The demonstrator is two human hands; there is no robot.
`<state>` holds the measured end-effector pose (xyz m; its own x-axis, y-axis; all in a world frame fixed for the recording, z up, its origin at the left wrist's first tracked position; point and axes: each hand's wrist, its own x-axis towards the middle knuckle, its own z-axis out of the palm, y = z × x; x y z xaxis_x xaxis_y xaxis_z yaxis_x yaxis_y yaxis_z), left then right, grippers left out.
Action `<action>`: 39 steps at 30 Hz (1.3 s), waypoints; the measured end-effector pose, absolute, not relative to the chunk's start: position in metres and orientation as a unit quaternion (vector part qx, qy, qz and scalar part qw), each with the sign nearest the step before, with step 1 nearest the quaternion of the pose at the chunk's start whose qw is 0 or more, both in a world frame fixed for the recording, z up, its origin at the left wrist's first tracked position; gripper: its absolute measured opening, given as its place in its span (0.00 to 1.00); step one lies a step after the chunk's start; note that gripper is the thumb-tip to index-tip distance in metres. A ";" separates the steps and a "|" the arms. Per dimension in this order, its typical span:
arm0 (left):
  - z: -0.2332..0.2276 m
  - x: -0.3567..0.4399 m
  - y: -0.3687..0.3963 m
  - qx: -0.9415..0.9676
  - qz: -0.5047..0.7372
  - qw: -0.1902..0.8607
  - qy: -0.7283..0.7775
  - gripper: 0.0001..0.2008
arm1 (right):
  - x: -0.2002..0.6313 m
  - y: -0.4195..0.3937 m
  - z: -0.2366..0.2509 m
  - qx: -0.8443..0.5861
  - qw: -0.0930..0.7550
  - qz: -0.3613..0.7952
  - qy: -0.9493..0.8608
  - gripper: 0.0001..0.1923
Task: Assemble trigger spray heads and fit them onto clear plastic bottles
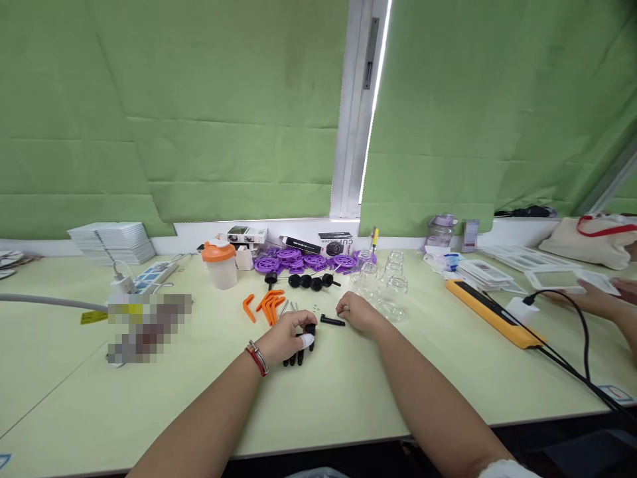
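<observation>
Both hands work closed: your left hand pins the black assembly; keep it steady while your right hand pinches a small part, unidentifiable.

Both forearms extend forward, bare, converging slightly. Left hand: palm down, fingers curled in a closed grip, one fingertip wrapped in white; red and metal bands on the wrist. Right hand: palm down, fingers curled under, fingertips hidden, grip undetermined.
</observation>
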<state>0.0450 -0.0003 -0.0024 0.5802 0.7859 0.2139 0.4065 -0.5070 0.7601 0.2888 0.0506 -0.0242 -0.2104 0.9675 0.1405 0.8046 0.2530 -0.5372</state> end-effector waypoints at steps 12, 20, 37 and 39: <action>-0.002 0.045 0.000 0.821 0.275 0.337 0.371 0.10 | 0.293 0.049 -0.019 -0.574 0.223 0.225 -0.755 0.07; -0.003 0.045 0.001 0.821 0.278 0.342 0.363 0.10 | 0.299 0.051 -0.020 -0.603 0.208 0.224 -0.737 0.06; -0.003 0.044 0.001 0.821 0.274 0.334 0.372 0.10 | 0.302 0.057 -0.027 -0.637 0.275 0.188 -0.695 0.10; 0.000 0.044 0.000 0.822 0.272 0.338 0.368 0.10 | 0.300 0.058 -0.028 -0.635 0.278 0.194 -0.694 0.09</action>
<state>0.0445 -0.0002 -0.0004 0.5805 0.7897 0.1986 0.4219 -0.5003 0.7561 0.3003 0.0577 -0.0280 -0.0396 0.9894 0.1395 0.7731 0.1188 -0.6231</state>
